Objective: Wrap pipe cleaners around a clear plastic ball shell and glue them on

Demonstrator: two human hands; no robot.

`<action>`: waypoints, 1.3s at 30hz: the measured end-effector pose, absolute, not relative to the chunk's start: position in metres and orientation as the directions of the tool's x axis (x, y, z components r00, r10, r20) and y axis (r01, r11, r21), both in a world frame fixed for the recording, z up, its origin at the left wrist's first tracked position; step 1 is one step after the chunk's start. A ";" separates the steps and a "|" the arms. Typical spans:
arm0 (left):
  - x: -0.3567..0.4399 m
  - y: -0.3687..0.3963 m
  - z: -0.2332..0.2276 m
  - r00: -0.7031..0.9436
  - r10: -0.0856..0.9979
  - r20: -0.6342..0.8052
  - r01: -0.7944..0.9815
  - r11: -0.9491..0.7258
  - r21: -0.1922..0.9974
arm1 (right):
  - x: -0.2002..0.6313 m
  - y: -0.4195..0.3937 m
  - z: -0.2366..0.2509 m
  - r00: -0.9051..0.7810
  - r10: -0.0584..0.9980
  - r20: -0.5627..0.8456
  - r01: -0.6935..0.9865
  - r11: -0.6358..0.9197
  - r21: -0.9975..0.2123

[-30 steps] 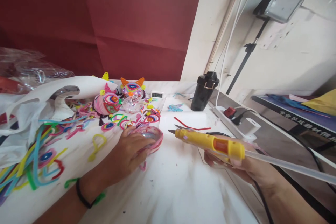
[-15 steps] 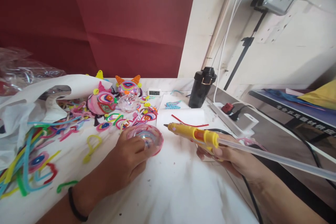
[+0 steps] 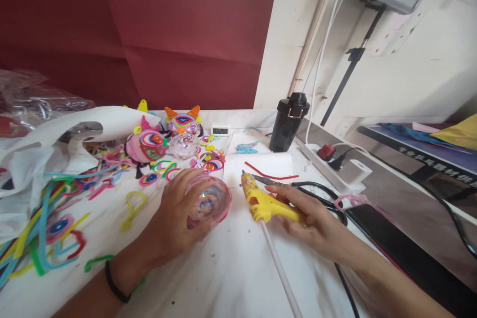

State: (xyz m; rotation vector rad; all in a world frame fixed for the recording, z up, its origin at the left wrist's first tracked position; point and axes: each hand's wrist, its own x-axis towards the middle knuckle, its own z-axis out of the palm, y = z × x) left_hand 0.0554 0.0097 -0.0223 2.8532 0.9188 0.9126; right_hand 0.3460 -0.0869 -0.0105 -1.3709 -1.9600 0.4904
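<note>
2 hands are shown on a white table [image 3: 238, 268]. A clear ball wrapped in pink pipe cleaner [image 3: 209, 201] is gripped by the left hand [image 3: 179, 218] at centre. At 3 o'clock, a yellow glue gun [image 3: 265, 202], raised half a second ago, has been laid flat under the loosely closed right hand [image 3: 313, 216], suggesting gluing is paused. Finished decorated balls [image 3: 164, 136] sit at 11 o'clock.

Two hands are on the table: the left hand [image 3: 175, 218] at 7 o'clock and the right hand [image 3: 313, 218] at 5 o'clock. There is one yellow glue gun [image 3: 266, 202], one clear ball [image 3: 208, 201] wrapped in pink, one black bottle [image 3: 288, 121], one small digital clock [image 3: 220, 130] and one white power strip [image 3: 331, 164]. At 10 o'clock stand two finished horned figures [image 3: 182, 121].
</note>
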 end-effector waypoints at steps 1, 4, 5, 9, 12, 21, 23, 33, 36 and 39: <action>0.054 0.011 -0.023 0.648 0.579 0.495 0.564 -0.802 0.199 | 0.347 -0.087 -0.010 -0.231 0.918 0.322 0.701 0.386 -0.599; 0.052 0.013 -0.025 0.643 0.666 0.377 0.620 -0.742 0.255 | 0.348 -0.086 -0.012 -0.303 0.893 0.332 0.772 0.435 -0.463; 0.051 0.013 -0.025 0.648 0.679 0.344 0.626 -0.732 0.267 | 0.348 -0.086 -0.014 -0.329 0.882 0.338 0.789 0.453 -0.414; 0.051 0.014 -0.021 0.650 0.714 0.261 0.645 -0.700 0.307 | 0.346 -0.086 -0.021 -0.421 0.842 0.338 0.825 0.510 -0.243; 0.051 0.012 -0.015 0.647 0.727 0.231 0.655 -0.684 0.320 | 0.343 -0.086 -0.025 -0.481 0.802 0.355 0.810 0.561 -0.169; 0.048 0.008 -0.010 0.652 0.714 0.253 0.639 -0.698 0.324 | 0.322 -0.089 -0.029 -0.620 0.729 0.291 0.735 0.669 -0.111; 0.047 0.007 -0.010 0.656 0.703 0.274 0.621 -0.710 0.333 | 0.321 -0.089 -0.031 -0.634 0.726 0.266 0.725 0.678 -0.123; 0.042 0.038 0.010 0.405 0.777 0.482 0.773 -0.573 0.273 | 0.327 -0.089 -0.021 -0.562 0.760 0.327 0.718 0.644 -0.264; 0.042 0.070 0.018 0.410 0.778 0.475 0.819 -0.543 0.183 | 0.328 -0.087 -0.024 -0.526 0.744 0.413 0.709 0.652 -0.271; 0.045 0.100 0.021 0.457 0.802 0.384 0.849 -0.522 0.080 | 0.330 -0.085 -0.027 -0.480 0.747 0.459 0.720 0.635 -0.280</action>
